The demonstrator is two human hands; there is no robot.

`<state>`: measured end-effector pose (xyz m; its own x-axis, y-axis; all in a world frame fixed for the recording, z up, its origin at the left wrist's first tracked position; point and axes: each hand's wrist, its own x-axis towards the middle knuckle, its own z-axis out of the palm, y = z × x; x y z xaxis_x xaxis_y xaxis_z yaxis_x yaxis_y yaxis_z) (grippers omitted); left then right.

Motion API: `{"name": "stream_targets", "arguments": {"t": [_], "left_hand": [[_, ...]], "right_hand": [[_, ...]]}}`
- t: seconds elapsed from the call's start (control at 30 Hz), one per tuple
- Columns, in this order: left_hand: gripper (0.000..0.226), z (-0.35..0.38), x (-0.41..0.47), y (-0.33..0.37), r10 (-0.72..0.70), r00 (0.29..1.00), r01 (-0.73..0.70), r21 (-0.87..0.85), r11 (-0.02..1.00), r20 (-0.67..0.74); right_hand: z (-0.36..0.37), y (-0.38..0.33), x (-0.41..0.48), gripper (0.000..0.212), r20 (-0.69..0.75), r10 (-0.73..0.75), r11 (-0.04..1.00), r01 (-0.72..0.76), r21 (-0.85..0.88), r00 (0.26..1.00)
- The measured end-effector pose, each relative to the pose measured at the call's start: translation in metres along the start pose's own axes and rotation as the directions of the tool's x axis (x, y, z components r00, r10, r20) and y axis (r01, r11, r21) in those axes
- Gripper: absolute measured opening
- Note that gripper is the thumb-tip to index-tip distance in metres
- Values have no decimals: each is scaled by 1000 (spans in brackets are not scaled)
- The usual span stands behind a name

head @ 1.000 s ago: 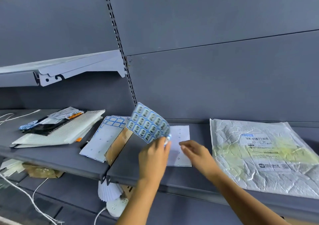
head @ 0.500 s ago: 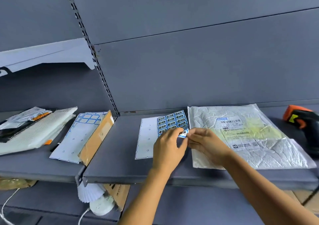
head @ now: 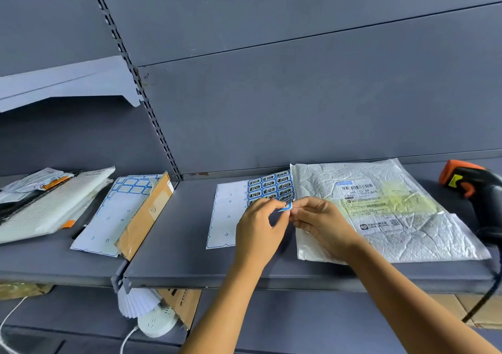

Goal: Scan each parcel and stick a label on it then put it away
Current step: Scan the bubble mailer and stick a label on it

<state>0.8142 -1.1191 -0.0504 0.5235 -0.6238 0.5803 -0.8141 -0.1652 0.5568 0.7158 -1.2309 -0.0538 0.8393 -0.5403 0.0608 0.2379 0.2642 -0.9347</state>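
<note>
Matte grey steel shelf (head: 190,266). Flat on it: white poly-mailer parcel (head: 407,234), crinkled and glossy, long axis roughly left-right, shipping slip face up. Lies immediately right of both hands, near edge tucked under right hand (head: 320,223), so closer to that one. Just left of parcel: sticker sheet (head: 269,186), slick backing, blue-bordered printed rectangles, corner curled up. Pinching sheet edge: left hand (head: 258,228). Between right fingertips: one small blue label (head: 285,207), seemingly half peeled. Likely next: short carry rightward.

Near rows of the sticker sheet (head: 269,184) lie hidden behind the left hand (head: 258,228); the pinched label (head: 285,207) shows only a corner — the scanner (head: 478,190) is cut by the right edge, and print on the parcel (head: 423,237) is too small to read.
</note>
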Motion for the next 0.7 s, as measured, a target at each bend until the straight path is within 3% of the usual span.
{"name": "stream_targets", "arguments": {"t": [0.3,0.7], "left_hand": [[7,-2,-1,7,-35,999,35,14,999,-26],[13,-5,0,10,-56,998,60,131,990,-31]], "right_hand": [[-1,3,2,8,2,-8,996,8,-87,1000],[4,2,-2,15,22,-44,975,48,-218,999]]}}
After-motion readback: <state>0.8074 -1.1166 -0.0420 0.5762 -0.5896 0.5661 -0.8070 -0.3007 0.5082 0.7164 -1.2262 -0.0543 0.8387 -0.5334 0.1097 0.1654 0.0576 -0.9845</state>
